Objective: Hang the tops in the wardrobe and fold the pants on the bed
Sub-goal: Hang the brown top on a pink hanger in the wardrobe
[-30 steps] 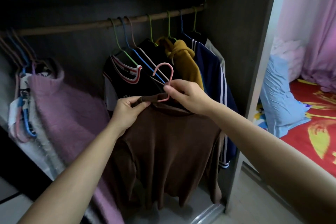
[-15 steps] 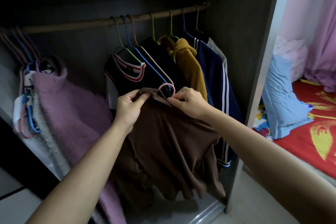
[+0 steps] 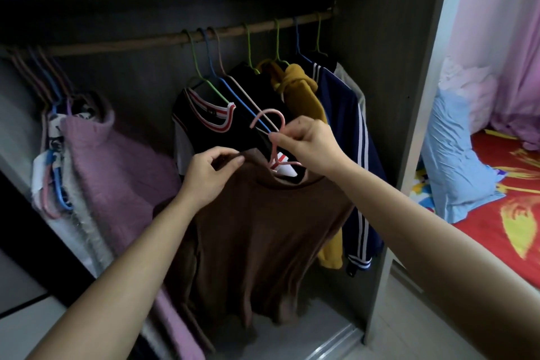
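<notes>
At 9 o'clock, left end of the wardrobe (image 3: 409, 82): pink fuzzy sweater (image 3: 117, 161) hangs from the rod (image 3: 131, 43), with a bunch of pink and blue hangers (image 3: 54, 126) just beside it on its 9 o'clock side. Centre: my left hand (image 3: 210, 175) pinches the brown top (image 3: 263, 228) at the collar edge, thumb and forefinger closed on the fabric. The top hangs in front of me below the rod, its hem loose towards 6 o'clock near the wardrobe floor. At 1 o'clock from the left hand, the pink hanger (image 3: 274, 140) sits with its arms inside the top's neckline; the hook is free in the air, not on the rod. My right hand (image 3: 309, 146) grips the hanger's neck just under the hook, fingertips curled round it. Behind, at 12 o'clock, on the rod: black top with striped collar (image 3: 210, 117), mustard top (image 3: 304, 90), navy jacket with white stripes (image 3: 344, 126). At 3 o'clock, past the wardrobe's side panel: bed (image 3: 502, 213) with a red sheet, blue bundle (image 3: 455, 161) on it (pillow or cloth, cannot tell), pink curtain (image 3: 502, 38) above.
</notes>
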